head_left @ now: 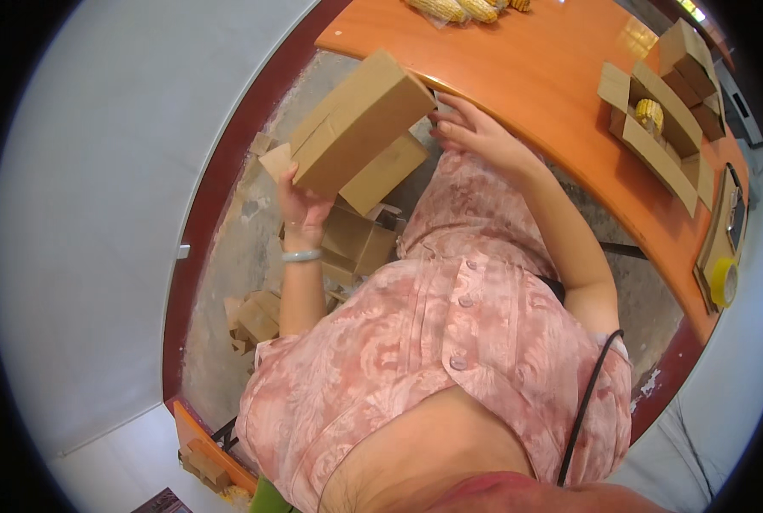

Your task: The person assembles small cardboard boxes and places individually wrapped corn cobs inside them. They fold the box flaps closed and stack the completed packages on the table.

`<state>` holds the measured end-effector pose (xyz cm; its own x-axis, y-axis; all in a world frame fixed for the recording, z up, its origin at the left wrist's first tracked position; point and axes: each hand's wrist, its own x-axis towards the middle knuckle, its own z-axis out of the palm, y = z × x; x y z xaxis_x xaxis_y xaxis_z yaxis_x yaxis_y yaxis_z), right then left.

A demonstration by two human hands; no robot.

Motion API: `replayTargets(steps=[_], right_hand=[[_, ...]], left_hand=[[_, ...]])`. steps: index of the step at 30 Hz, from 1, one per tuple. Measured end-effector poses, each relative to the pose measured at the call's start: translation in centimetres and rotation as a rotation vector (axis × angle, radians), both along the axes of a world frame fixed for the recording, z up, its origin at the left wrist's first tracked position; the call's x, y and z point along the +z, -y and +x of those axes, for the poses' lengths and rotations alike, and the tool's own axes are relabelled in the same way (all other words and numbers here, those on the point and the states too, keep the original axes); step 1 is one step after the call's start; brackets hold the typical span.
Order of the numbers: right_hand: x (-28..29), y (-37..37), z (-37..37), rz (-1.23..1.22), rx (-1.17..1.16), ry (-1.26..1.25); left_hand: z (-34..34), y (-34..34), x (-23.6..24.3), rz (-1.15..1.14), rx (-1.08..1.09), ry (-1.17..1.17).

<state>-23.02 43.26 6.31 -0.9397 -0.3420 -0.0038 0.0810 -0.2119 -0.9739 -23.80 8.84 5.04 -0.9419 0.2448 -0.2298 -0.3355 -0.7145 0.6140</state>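
Note:
A brown cardboard box [360, 128] is held up tilted in front of me, beside the table's near edge. My left hand [303, 201] grips its lower left end, thumb on the near face, next to a small raised flap [275, 161]. Another cardboard panel [385, 173] shows under the box; whether it is the box's flap or a separate piece, I cannot tell. At the box's right end is my right hand [477, 135], fingers apart and stretched toward the corner. Contact between those fingertips and the cardboard is unclear.
Bagged corn cobs [458, 8] lie at the far side of the orange table [518, 68]. On the right stand an open carton [668, 162] with corn inside, more boxes [689, 64], a clipboard [732, 209] and yellow tape [724, 282]. Cardboard boxes [347, 239] lie on the floor.

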Motion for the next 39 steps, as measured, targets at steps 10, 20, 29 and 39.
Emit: replayTargets(steps=[10,20,29,39], right_hand=[[2.5,-0.6,-2.6,-0.103,-0.258,-0.224],[1.2,-5.3,-2.3,-0.276,-0.638,-0.219],[-1.2,-7.2,-1.3,-0.037,-0.756,-0.061],[4.7,-11.9,1.0,0.168,-0.506,0.102]], left_hand=[[-2.0,-14.8,2.0,0.72,-0.508,0.301],[-4.0,-20.0,4.6,-0.19,-0.621,-0.003],[-4.1,-22.0,4.9,-0.715,-0.447,-0.445],[-8.2,-22.0,1.8,-0.793,-0.533,-0.39]])
